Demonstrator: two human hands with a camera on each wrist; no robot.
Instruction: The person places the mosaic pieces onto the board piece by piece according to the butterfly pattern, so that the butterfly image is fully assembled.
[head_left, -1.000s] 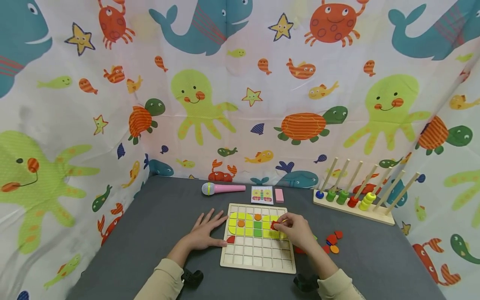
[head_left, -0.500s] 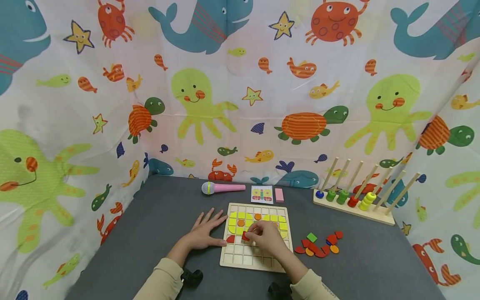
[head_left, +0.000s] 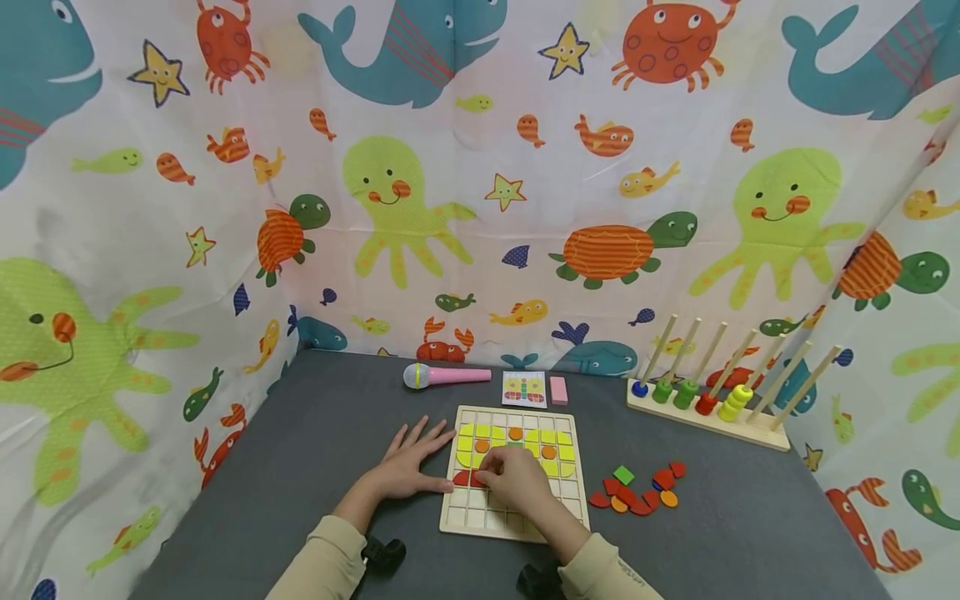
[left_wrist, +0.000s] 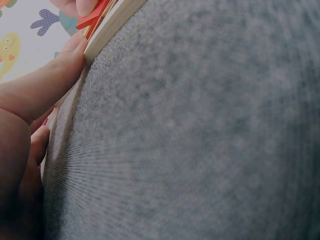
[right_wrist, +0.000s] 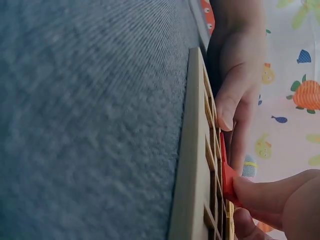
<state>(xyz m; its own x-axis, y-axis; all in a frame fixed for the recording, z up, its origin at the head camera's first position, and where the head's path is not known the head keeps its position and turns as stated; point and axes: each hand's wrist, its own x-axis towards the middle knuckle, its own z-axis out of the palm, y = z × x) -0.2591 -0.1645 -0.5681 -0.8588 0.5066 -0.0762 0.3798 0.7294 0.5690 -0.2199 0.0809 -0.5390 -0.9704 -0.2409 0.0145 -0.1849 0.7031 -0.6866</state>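
A wooden grid board point(head_left: 468, 522) lies on the table, its upper rows filled with yellow tiles point(head_left: 564, 437), several orange discs point(head_left: 548, 452) and some green. My right hand point(head_left: 519, 482) pinches a red tile point(right_wrist: 229, 182) between thumb and fingers, low over the board's left part. The held tile is right beside a red quarter-round tile point(head_left: 461, 478) in a left-hand cell. My left hand point(head_left: 405, 472) rests at the board's left edge with fingers spread; its thumb touches the rim, also seen in the left wrist view. My right hand covers some middle cells.
Loose red, orange, green and blue pieces point(head_left: 627, 493) lie right of the board. Behind it are a pink toy microphone point(head_left: 448, 377), a pattern card point(head_left: 524, 389) and a pink block point(head_left: 558, 391). A peg stand with coloured rings point(head_left: 705, 403) stands back right.
My right hand has moved left and toward me across the board with the red tile, arriving beside the red quarter-round tile. An orange disc it covered now shows. My left hand has stayed put.
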